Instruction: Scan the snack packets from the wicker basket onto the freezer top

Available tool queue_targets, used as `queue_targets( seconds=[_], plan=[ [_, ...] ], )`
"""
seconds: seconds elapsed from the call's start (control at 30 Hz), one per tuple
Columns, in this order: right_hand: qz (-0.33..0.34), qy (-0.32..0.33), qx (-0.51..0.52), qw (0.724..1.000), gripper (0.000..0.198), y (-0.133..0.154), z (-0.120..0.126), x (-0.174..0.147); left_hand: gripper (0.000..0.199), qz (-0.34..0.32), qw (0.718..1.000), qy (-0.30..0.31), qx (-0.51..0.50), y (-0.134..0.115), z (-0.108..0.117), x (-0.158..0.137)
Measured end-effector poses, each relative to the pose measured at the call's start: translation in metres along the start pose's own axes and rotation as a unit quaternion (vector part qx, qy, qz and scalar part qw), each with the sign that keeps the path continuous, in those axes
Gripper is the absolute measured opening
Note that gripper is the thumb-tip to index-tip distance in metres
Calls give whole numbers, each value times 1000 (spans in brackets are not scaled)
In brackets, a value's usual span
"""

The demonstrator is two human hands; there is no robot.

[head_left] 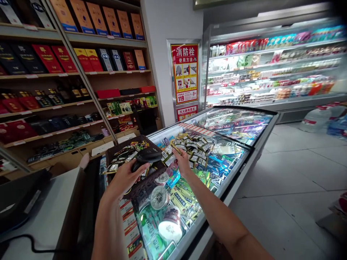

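My left hand (126,177) is wrapped round the handle of a black barcode scanner (149,155), whose head points right. The fingers of my right hand (183,162) are closed on a small snack packet (168,157) with a white barcode label, close to the scanner's head. Behind that hand, a heap of similar packets (199,146) lies on the glass top of the chest freezer (231,195). A dark brown plastic basket (141,186) with more packets in it stands beneath my left hand and the scanner, which hide part of it.
Ice cream tubs (171,224) and bagged ices show through the freezer's glass. At left is a counter (63,195) with a black device and cable. Shelves (121,72) of boxes stand behind. A lit refrigerated display (271,68) is at back right, with tiled floor (284,169) before it.
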State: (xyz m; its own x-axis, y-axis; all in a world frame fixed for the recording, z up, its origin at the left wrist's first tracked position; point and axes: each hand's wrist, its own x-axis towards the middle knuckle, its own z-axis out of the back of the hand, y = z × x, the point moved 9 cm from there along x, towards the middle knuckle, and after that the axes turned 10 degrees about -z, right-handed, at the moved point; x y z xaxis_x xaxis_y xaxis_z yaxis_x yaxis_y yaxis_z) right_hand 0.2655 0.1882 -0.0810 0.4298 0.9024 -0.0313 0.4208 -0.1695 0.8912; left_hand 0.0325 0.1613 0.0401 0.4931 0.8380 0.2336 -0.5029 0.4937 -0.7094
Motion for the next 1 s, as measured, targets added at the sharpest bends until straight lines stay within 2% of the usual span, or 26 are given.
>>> queue_targets(
  seconds=[0.17, 0.6, 0.8, 0.9, 1.0],
  plan=[
    [-11, -7, 31, 999, 49, 2, 2, -3, 50, 5, 999, 21, 37, 3, -4, 3],
    [-7, -25, 46, 999, 50, 2, 12, 1, 52, 8, 997, 41, 69, -9, -9, 0],
    [-1, -37, 53, 998, 48, 2, 13, 6, 54, 0, 996, 36, 84, 0, -8, 5],
    [11, -71, 58, 996, 47, 1, 23, 12, 55, 5, 996, 32, 81, 7, -7, 7],
    [37, -154, 48, 986, 46, 0, 51, 21, 55, 11, 997, 32, 73, 12, -5, 7]
  ],
)
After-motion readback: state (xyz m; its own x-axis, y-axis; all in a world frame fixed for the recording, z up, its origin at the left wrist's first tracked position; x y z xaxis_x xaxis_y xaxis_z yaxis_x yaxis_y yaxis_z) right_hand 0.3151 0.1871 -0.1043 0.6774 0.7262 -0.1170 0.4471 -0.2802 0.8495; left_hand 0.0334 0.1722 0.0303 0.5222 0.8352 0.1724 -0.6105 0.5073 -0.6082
